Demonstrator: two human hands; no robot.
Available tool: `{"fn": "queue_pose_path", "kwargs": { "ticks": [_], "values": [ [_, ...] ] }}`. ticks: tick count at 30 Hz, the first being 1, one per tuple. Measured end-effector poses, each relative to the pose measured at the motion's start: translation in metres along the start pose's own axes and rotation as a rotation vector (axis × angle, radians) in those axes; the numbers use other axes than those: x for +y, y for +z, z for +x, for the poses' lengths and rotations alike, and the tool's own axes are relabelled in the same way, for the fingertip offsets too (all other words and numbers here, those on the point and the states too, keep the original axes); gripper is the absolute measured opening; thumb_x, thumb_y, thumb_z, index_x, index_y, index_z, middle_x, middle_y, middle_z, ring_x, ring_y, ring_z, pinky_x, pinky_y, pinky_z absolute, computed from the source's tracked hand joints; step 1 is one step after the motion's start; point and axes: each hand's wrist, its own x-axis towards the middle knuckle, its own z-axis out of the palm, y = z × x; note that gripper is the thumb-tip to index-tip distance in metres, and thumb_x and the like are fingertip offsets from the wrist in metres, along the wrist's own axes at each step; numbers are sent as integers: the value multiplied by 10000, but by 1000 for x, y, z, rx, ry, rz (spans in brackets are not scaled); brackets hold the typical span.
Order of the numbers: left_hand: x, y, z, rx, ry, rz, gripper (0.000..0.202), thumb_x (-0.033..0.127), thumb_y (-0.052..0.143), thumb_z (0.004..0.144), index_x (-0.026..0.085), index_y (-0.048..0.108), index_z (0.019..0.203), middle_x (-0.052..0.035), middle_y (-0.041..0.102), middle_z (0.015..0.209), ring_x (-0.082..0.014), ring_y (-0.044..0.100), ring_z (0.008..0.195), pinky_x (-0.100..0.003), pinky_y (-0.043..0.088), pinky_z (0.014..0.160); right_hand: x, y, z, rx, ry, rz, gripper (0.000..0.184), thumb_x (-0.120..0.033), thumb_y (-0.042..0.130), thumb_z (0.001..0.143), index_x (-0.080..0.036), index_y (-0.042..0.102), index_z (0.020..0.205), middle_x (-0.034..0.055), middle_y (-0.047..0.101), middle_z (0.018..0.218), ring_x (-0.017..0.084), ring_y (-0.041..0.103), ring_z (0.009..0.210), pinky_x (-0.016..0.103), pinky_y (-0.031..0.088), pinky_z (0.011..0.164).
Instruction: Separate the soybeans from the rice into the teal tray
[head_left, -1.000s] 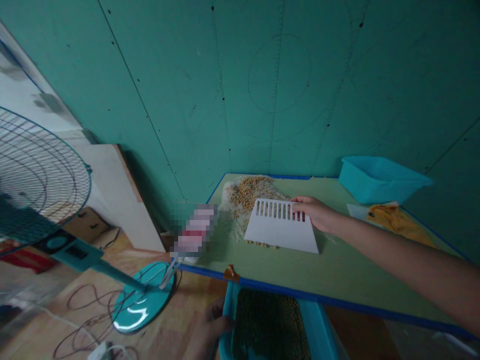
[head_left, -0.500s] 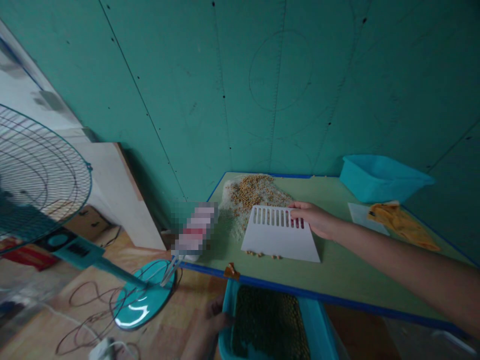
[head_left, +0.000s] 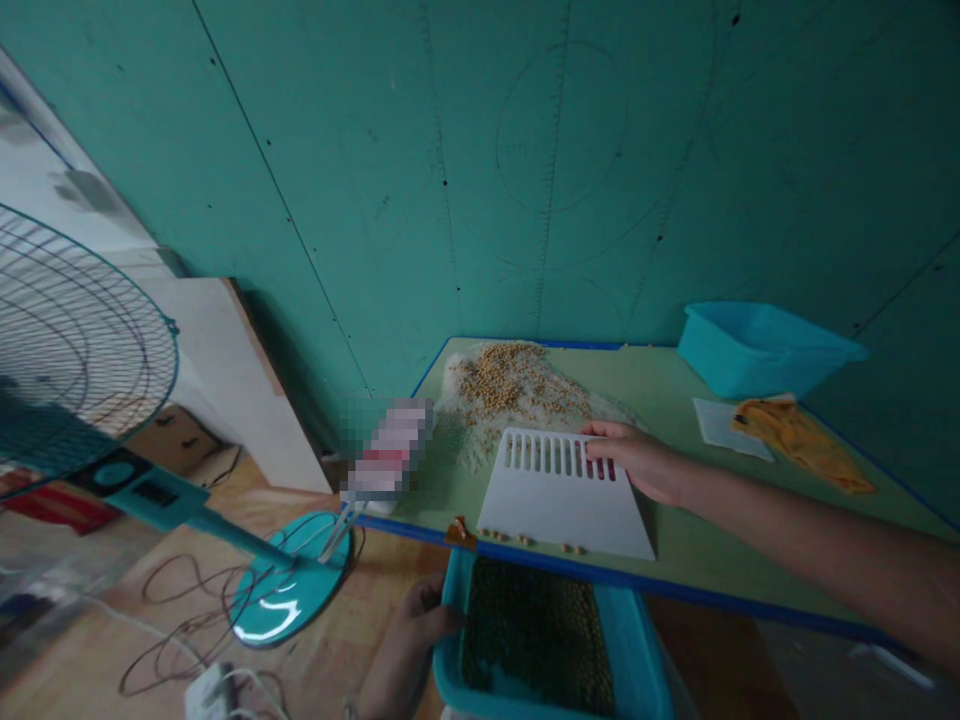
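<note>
With the right hand [head_left: 636, 460], pinches a flat white slotted plastic scraper [head_left: 564, 512], probably light, stiff, best held at that slotted corner; with the left hand [head_left: 411, 628], clasps an adjoining rectangular blue plastic tub [head_left: 642, 636].

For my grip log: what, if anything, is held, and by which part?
Right hand: white slotted board, by its slotted edge's right end. Left hand: seemingly the lower tub, by its left rim.

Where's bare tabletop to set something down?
Front right, the tabletop is bare between the right forearm, the white slotted scraper and the blue front edge. Another bare patch lies at the back, between the bean pile and teal basin. Crowded: back left, the pile; far right, with basin, orange cloth and white sheet; scraper's front edge, with loose beans.
</note>
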Motion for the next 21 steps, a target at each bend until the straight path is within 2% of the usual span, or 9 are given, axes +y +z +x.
{"fn": "queue_pose_path", "kwargs": {
  "ticks": [5,17,21],
  "values": [
    [2,2,1,-74,-21,-20,78,136,645,526,161,689,586,15,593,476,-143,560,507,-211,405,456,4,2,-8,-23,24,13,139,-88,497,620,-179,535,718,-51,541,503,81,455,437,223,332,461],
    [-2,-1,2,-40,-10,20,114,166,643,534,147,691,635,18,603,484,-133,548,473,-213,419,452,1,1,-15,-32,18,33,161,-102,513,618,-186,541,753,-53,554,529,79,466,450,221,339,467],
    [-1,-1,2,-44,-12,24,145,163,637,536,135,693,667,12,608,488,-132,544,473,-220,426,474,1,4,-22,-45,1,24,119,-141,541,602,-185,529,712,-58,537,518,73,450,449,216,326,463]
  ]
}}
